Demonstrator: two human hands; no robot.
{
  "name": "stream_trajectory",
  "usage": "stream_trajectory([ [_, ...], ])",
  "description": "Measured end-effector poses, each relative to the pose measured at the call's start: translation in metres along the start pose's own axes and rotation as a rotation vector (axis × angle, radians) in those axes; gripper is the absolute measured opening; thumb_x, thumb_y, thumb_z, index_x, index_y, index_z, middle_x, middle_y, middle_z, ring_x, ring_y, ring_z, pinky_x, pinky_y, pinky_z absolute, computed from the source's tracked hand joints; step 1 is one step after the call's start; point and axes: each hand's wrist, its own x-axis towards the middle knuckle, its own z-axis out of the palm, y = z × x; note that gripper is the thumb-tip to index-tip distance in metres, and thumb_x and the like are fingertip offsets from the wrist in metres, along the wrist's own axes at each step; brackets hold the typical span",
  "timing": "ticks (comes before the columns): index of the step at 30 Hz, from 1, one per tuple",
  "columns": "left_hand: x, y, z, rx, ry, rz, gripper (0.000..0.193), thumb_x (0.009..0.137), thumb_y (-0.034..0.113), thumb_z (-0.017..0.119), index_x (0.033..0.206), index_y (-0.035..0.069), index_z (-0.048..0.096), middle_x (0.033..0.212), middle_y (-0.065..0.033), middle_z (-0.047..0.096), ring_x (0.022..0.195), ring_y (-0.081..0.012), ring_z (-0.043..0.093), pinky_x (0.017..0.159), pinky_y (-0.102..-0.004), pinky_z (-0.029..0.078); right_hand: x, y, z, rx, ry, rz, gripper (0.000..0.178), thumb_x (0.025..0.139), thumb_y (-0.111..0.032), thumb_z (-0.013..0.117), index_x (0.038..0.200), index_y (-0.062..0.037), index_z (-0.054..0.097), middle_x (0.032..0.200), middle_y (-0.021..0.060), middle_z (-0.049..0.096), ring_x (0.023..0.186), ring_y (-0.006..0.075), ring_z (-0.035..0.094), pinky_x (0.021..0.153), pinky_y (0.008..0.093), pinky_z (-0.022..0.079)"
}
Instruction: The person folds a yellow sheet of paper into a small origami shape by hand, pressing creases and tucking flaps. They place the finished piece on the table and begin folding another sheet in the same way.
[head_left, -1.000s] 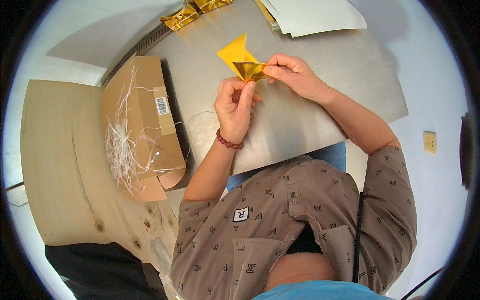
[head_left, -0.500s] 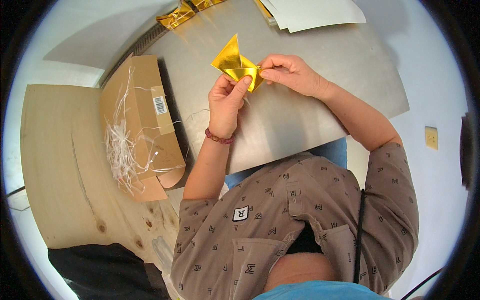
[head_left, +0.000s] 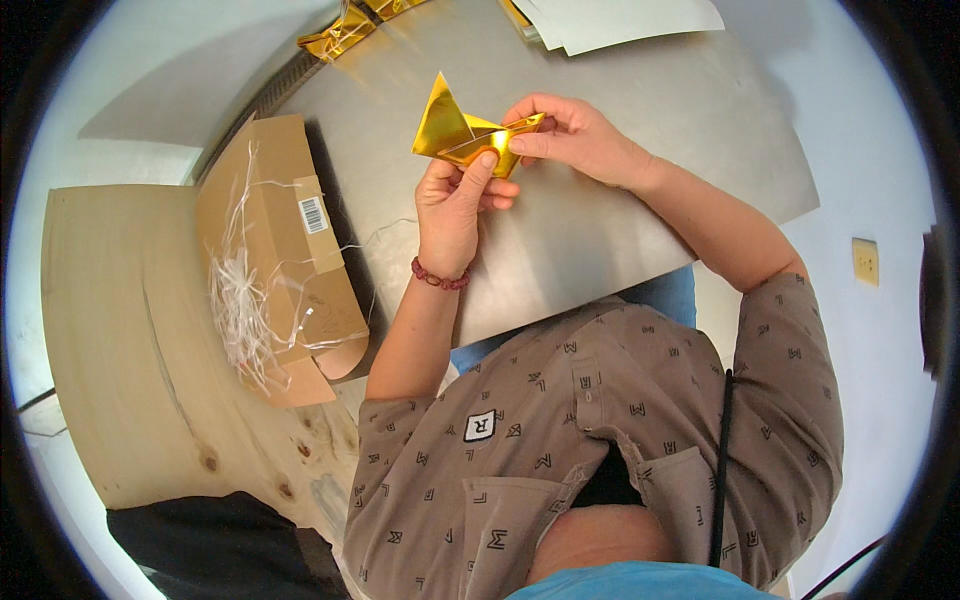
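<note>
A shiny gold folded paper piece (head_left: 441,122) is held above the grey metal table (head_left: 590,240). One tall pointed flap rises at its left, and a narrower point sticks out at its right. My left hand (head_left: 462,195) grips its lower middle, thumb pressed on the front and fingers behind. My right hand (head_left: 572,135) pinches the right-hand point between thumb and fingers. Part of the paper is hidden behind the fingers. A beaded bracelet (head_left: 440,275) circles my left wrist.
Left of the table, a cardboard box (head_left: 290,150) bears a tangle of white strings (head_left: 240,310), some trailing onto the table. Folded gold pieces (head_left: 340,35) lie at the far left edge. White paper sheets (head_left: 620,25) lie at the far side. A wooden board (head_left: 110,330) stands farther left.
The gold paper has tilted in my hands, and its right-hand point now reaches out past my right fingers. My right hand has shifted slightly up and left; the left hand keeps its grip.
</note>
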Motion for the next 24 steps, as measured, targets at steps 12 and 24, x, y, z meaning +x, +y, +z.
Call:
stream_trajectory([
  [12,0.001,0.004,0.000,0.037,-0.009,-0.033,0.028,0.110,0.030,0.059,0.122,0.005,0.064,0.107,-0.0109,0.076,0.075,-0.0184,0.077,0.063,-0.0270,0.064,0.001,0.004,0.000,-0.029,0.008,0.016,0.018,0.103,-0.019,0.069,0.114,-0.0047,0.066,0.097,0.0000,0.067,0.084,0.0070,0.061,0.077,0.0239,0.052],
  [24,0.006,0.005,-0.010,0.071,-0.013,-0.080,0.022,0.106,0.019,0.065,0.122,0.004,0.067,0.104,-0.0105,0.076,0.075,-0.0165,0.076,0.061,-0.0257,0.064,0.003,0.009,-0.002,-0.041,0.028,0.046,0.016,0.103,-0.018,0.070,0.112,-0.0052,0.066,0.092,0.0001,0.067,0.081,0.0073,0.061,0.076,0.0233,0.052],
])
